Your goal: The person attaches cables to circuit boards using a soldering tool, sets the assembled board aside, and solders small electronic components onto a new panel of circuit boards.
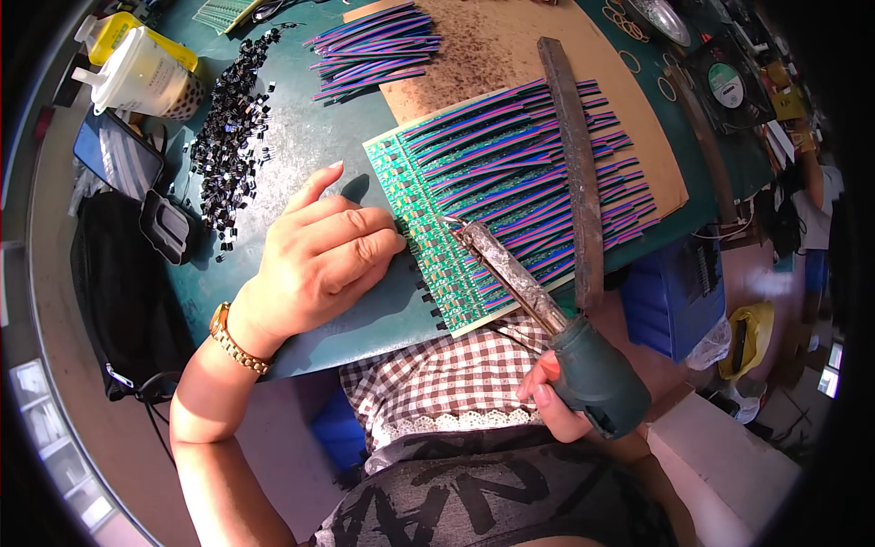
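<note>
A green panel of joined circuit boards [442,273] lies on the table, with rows of blue, pink and black wires [497,150] running rightward from it. Several small black connectors stick out along its left edge. At that edge is my left hand [328,251], closed, with one finger stretched out; what its fingertips pinch is hidden. My right hand [556,401] grips a soldering iron [597,374] by its dark green handle. The iron's bent tip sits at the panel's solder pads, just right of my left fingertips. Across the wires lies a rusty metal bar [574,164].
Loose black connectors [232,137] are heaped at the left, beside a lidded drink cup [146,77] and a phone [114,150]. Another wire bundle [374,50] lies at the back. Brown cardboard [510,46] is under the panel. A blue bin [670,296] stands right of the table.
</note>
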A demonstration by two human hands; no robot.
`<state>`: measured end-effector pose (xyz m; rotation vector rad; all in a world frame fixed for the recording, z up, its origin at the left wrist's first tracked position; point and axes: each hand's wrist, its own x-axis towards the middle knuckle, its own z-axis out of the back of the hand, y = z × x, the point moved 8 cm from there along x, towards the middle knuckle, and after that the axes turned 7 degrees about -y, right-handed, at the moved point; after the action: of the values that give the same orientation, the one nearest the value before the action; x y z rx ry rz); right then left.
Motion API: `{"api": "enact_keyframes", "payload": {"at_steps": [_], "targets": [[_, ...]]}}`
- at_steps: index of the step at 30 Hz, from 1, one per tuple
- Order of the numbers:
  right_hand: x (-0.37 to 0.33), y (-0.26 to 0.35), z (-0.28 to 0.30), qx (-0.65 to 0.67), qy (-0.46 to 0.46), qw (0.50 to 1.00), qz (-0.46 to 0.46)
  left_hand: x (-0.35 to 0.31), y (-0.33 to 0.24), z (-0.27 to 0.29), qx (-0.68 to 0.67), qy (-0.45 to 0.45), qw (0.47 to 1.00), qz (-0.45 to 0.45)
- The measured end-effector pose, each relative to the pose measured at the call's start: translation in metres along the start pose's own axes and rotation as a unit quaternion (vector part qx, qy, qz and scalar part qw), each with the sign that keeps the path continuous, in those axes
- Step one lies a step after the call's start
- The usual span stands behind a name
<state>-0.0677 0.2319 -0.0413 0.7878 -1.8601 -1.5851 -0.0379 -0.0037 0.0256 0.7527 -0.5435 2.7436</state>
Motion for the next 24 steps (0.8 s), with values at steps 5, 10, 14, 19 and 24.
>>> {"api": "enact_keyframes", "payload": {"at_steps": [5,10,14,19,24], "targets": [[0.002,0.007,-0.004,-0.143,0.059,0.988,0.020,-0.001,0.000,0.000,-0.013,-0.011,1.000,-0.005],[0.009,0.010,-0.004,-0.173,0.074,0.982,0.019,0.000,0.000,0.003,-0.024,0.000,1.000,-0.011],[0.009,0.009,0.005,-0.125,0.041,0.991,-0.004,0.001,0.018,0.022,0.030,-0.002,0.999,0.022],[0.006,0.010,0.013,-0.074,-0.014,0.997,0.019,-0.017,0.091,0.050,0.225,-0.012,0.929,0.295],[-0.004,-0.001,0.019,-0.078,-0.028,0.997,0.000,-0.023,0.094,0.047,0.223,-0.009,0.935,0.275]]}}
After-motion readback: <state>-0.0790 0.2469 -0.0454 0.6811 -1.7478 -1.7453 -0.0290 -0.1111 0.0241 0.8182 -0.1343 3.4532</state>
